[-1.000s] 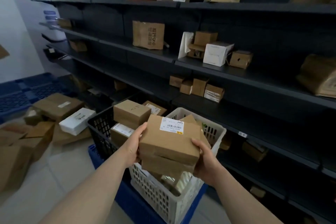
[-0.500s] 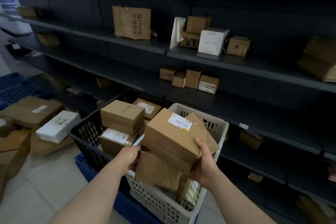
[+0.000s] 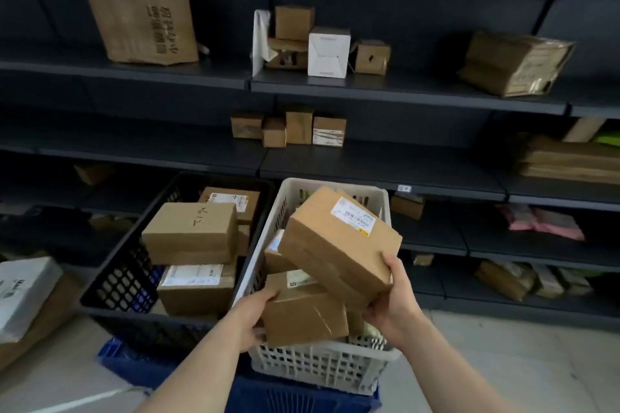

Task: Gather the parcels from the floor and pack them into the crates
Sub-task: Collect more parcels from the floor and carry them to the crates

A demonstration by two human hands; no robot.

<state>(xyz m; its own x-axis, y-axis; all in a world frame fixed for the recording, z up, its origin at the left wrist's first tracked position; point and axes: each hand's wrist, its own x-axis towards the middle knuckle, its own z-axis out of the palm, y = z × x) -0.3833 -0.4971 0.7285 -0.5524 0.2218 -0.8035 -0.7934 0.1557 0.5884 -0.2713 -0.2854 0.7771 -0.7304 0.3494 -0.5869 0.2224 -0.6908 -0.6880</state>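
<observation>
Over the white crate [image 3: 312, 365] I hold two brown cardboard parcels. My right hand [image 3: 394, 305] grips the lower right corner of the upper parcel [image 3: 339, 241], which is tilted and bears a white shipping label. My left hand [image 3: 251, 318] grips the left side of the taped lower parcel [image 3: 302, 315], which sits low inside the white crate. More parcels lie underneath, mostly hidden. The black crate [image 3: 120, 285] to the left holds several brown boxes, the top one [image 3: 191, 231] with handwriting on it.
Both crates rest on a blue base [image 3: 302, 396]. Dark shelving [image 3: 385, 90] behind carries scattered boxes and a paper bag [image 3: 144, 27]. On the floor at left lie a white parcel [image 3: 23, 292] and brown cardboard. Pale floor tiles [image 3: 503, 362] extend to the right.
The view has swung right and down toward the crates. Both parcels have dropped lower into the white crate, and the upper one has tilted further.
</observation>
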